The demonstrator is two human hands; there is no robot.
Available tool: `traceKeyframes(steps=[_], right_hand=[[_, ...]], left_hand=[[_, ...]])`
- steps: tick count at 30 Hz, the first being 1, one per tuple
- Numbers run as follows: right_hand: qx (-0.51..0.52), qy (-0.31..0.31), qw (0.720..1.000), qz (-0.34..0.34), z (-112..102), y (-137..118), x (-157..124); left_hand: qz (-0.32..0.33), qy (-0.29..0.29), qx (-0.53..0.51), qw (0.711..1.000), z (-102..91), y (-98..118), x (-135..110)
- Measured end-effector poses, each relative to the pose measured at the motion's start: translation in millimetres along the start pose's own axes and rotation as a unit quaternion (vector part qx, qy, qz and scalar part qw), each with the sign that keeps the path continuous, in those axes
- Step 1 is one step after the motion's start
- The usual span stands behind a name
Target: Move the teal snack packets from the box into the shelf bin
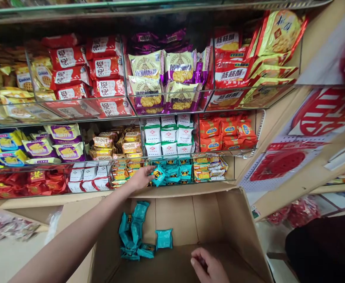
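My left hand (142, 179) reaches to the lowest shelf, its fingers closed on the edge of a teal snack packet (159, 177) with a black and yellow emblem. Behind and right of that packet, more teal packets (172, 173) sit in rows in the same compartment. Below the shelf, a large cardboard box (222, 220) stands open. Several teal packets (135, 228) lie heaped inside at its left, and a single teal packet (164, 239) rests nearer the middle. Over the box's front part hovers my right hand (209, 267), thumb and loosely bent fingers apart, with nothing visible in it.
Clear-fronted shelves hold red packets (107, 67), purple and cream biscuit packets (179, 65), white packets (169, 135) and orange packets (210, 127). Red paper decorations (278, 161) hang on the right. A dark shape (325, 247) fills the lower right corner.
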State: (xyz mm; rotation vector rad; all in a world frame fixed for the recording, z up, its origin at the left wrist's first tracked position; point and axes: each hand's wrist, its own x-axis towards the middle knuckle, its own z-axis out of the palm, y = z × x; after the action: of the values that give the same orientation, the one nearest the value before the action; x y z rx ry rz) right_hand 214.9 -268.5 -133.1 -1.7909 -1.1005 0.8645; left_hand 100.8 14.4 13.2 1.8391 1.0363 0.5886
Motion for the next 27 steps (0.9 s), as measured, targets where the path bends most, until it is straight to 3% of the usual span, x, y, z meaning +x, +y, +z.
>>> traceKeyframes(steps=[4,7,10,12,14,16,19,22,24,27], right_hand=[[-0.015,0.002,1.000,-0.007,3,5,1],[0.014,0.008,1.000,-0.002,2,-4,1],[0.162,0.049,0.986,-0.004,1,-27,5],[0.276,0.084,0.957,-0.018,0,-46,8],[0.320,0.108,0.941,-0.026,-3,-63,9],[0.306,0.122,0.943,-0.035,-8,-74,10],[0.245,0.117,0.958,-0.088,-19,-80,8],[0.128,0.094,0.974,-0.162,-28,-82,9],[0.065,0.096,0.977,-0.181,-33,-83,12],[0.045,0.120,0.980,-0.152,-43,-78,17]], left_hand=[[0.000,0.007,0.007,1.000,-1.6,5,7],[0.008,-0.014,-0.026,1.000,2.7,18,-6],[0.015,-0.084,-0.149,0.985,24.7,38,-47],[0.002,-0.171,-0.230,0.958,48.1,48,-82],[-0.020,-0.235,-0.266,0.935,69.3,52,-113],[-0.003,-0.238,-0.223,0.945,80.2,53,-132],[0.102,-0.228,-0.052,0.967,72.8,61,-135],[0.201,-0.290,0.102,0.930,54.2,77,-126],[0.229,-0.316,0.154,0.908,45.9,85,-118],[0.217,-0.245,0.156,0.932,42.3,85,-97]])
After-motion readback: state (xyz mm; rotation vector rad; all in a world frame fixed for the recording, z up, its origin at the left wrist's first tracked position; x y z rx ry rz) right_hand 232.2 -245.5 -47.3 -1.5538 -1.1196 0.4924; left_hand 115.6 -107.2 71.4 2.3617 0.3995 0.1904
